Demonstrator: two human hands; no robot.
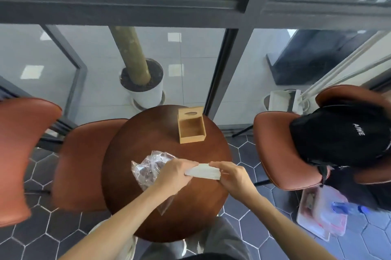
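Note:
A white stack of tissues (pixel 203 171) is held above the round brown table (pixel 148 133), near its front half. My left hand (pixel 176 173) grips the stack's left end and my right hand (pixel 229 174) grips its right end, fingers curled over the top. A crumpled clear plastic wrapper (pixel 148 167) lies on the table just left of and under my left hand. An open wooden tissue box (pixel 191 127), its lid standing upright at the back, sits empty at the table's far right.
Brown chairs stand left (pixel 82 162) and far left (pixel 19 149); another at right (pixel 281 149) carries a black backpack (pixel 340 135). A potted tree (pixel 143 82) and glass wall lie beyond the table. A clear plastic container (pixel 323 213) sits on the floor at right.

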